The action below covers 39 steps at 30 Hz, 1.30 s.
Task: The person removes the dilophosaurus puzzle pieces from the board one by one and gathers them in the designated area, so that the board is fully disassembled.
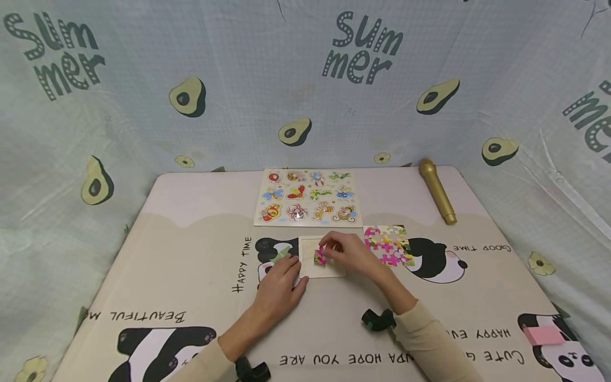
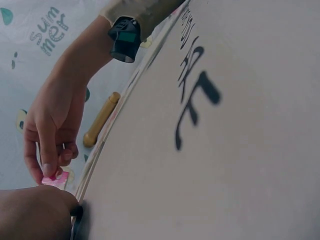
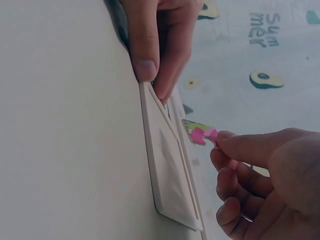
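Note:
A shallow cream puzzle tray (image 1: 330,272) lies flat in the middle of the table, its bare inside showing. My left hand (image 1: 280,286) holds its left edge, the thumb at the near corner. Above the tray, my right hand (image 1: 350,252) pinches a pink and green jigsaw piece (image 3: 199,133) between thumb and forefinger. That piece is tilted and apart from the tray in the right wrist view; its other fingers curl loosely. Just right of the tray lies a group of pink, yellow and green jigsaw pieces (image 1: 389,246), set closely together.
Behind the tray lies a board of colourful insect pictures (image 1: 307,199). A gold microphone-shaped thing (image 1: 437,191) rests at the back right. A pink block (image 1: 544,335) sits at the right front. Patterned cloth (image 1: 238,79) hangs behind the table.

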{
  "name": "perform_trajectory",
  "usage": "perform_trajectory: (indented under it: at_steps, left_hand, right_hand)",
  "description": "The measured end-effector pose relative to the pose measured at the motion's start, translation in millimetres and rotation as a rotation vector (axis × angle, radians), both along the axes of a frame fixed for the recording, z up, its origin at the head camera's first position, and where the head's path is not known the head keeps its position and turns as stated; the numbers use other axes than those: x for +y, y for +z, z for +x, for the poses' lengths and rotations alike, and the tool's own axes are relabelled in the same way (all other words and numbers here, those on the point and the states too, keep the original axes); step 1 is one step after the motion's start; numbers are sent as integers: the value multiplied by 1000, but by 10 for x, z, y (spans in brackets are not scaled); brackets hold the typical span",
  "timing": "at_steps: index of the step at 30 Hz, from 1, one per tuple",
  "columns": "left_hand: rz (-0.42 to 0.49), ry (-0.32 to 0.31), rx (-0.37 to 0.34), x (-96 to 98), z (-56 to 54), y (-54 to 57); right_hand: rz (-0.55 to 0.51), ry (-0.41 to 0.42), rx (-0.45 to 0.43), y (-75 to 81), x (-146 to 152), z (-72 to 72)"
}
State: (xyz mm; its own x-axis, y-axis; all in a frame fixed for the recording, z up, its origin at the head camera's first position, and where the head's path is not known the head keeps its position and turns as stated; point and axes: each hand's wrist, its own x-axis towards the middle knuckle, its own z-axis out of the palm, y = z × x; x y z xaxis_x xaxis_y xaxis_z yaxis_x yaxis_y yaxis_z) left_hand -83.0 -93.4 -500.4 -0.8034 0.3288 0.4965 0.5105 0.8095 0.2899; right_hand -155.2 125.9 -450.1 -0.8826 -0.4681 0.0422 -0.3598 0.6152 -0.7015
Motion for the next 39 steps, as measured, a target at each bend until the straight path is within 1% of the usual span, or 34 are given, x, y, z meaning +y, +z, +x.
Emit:
perform_trajectory:
  at_steps: [4,7,14,17,24,28,34,39]
  left_hand:
    - [-2,3,0,2,2,0]
    - [-5,5,3,3,2,0]
    - [1,5,1,10,10,9]
    - [4,6,-1,14,13,13]
    - [5,6,0,11,10,1]
    - [4,6,-1,11,5,-13]
    - [6,1,-10,5,-3,-19]
    - [6,1,3,7,-3,-23]
  right_hand:
    - [-2,-26,13,16,71,-5]
    - [-6,-52,6,18,130,-3]
    - [6,-99,12,-1,309,-14]
    - [19,-115,28,-4,398,-32]
    - [51,-188,31,15,636,-23]
    - [52,-200,53,17,765,-17]
    - [55,-212,27,7,905,-12]
    - [84,-228,23,-16,1000,2]
